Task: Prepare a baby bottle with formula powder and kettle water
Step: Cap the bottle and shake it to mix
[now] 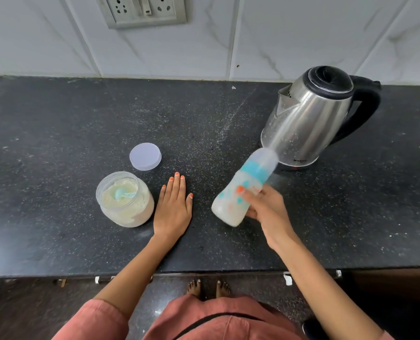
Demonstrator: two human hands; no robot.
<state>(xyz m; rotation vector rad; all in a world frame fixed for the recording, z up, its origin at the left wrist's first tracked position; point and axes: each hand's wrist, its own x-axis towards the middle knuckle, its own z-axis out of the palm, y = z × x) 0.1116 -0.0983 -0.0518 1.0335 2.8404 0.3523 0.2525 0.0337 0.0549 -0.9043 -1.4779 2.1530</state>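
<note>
While aloft in right hand (267,209), bottle (231,204); jar (125,202), lid (145,156), kettle (309,119) nearby.

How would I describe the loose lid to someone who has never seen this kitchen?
Look at the dark stone counter, left of the steel kettle. Just behind the open jar of pale powder, and beyond the flat left hand, lies the lid. It is the only flat, pale lilac disc, touching nothing.

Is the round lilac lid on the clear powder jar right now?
No, the round lilac lid lies on the black counter behind the open clear powder jar.
</note>
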